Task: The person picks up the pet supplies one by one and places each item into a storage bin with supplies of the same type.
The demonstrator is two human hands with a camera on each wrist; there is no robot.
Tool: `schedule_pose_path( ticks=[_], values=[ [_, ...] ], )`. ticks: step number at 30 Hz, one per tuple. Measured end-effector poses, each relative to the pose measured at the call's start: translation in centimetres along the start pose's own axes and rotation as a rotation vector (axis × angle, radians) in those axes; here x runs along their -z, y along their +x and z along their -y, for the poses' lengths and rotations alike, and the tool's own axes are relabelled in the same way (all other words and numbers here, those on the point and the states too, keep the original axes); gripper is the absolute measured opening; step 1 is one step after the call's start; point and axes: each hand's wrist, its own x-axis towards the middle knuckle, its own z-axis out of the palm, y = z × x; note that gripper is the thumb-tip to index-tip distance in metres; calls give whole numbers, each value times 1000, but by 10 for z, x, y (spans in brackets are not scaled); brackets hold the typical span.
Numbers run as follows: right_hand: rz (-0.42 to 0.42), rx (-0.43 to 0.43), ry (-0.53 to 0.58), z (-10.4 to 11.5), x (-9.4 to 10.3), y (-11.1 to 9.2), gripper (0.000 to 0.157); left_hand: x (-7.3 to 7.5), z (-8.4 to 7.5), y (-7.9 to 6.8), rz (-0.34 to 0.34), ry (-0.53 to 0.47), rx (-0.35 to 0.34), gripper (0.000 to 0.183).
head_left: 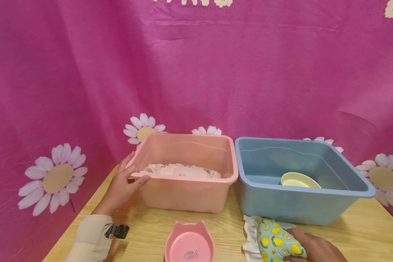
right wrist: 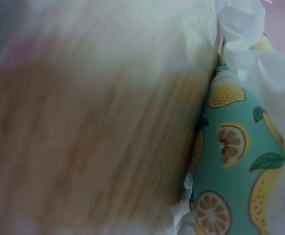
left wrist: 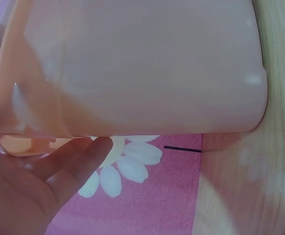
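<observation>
At the front left corner of the pink bin [head_left: 183, 194], my left hand [head_left: 118, 191] grips the rim, thumb along the front and fingers at the left side. A cream printed cloth bundle [head_left: 183, 170] lies inside that bin. My right hand [head_left: 321, 249] holds the right end of a small teal cushion [head_left: 275, 238] with a lemon print and white ruffled ends, low in front of the blue bin [head_left: 291, 205]. The same lemon cushion [right wrist: 230, 166] shows at the right of the right wrist view.
A pale yellow bowl [head_left: 299, 180] sits in the blue bin. Between the hands, a pink cat-shaped bowl [head_left: 189, 243] with a fishbone print stands on the wooden table [head_left: 144, 229]. Behind everything hangs a magenta cloth [head_left: 196, 80] with daisies.
</observation>
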Motion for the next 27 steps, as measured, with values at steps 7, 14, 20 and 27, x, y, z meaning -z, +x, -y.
schedule_pose_path(
  ticks=[7, 14, 20, 27],
  values=[
    [-36, -48, -13, 4, -3, 1, 62, -1, -2, 2, -6, 16, 0, 36],
    [-58, -31, -43, 6, -1, 0, 63, -1, 0, 2, -13, 12, 11, 36],
    [-74, -45, -53, 6, 2, -2, 68, -1, -1, 1, -4, 0, 15, 37],
    [-113, -61, -63, 13, 4, -3, 68, -1, -1, 2, -15, 26, 9, 36]
  ],
)
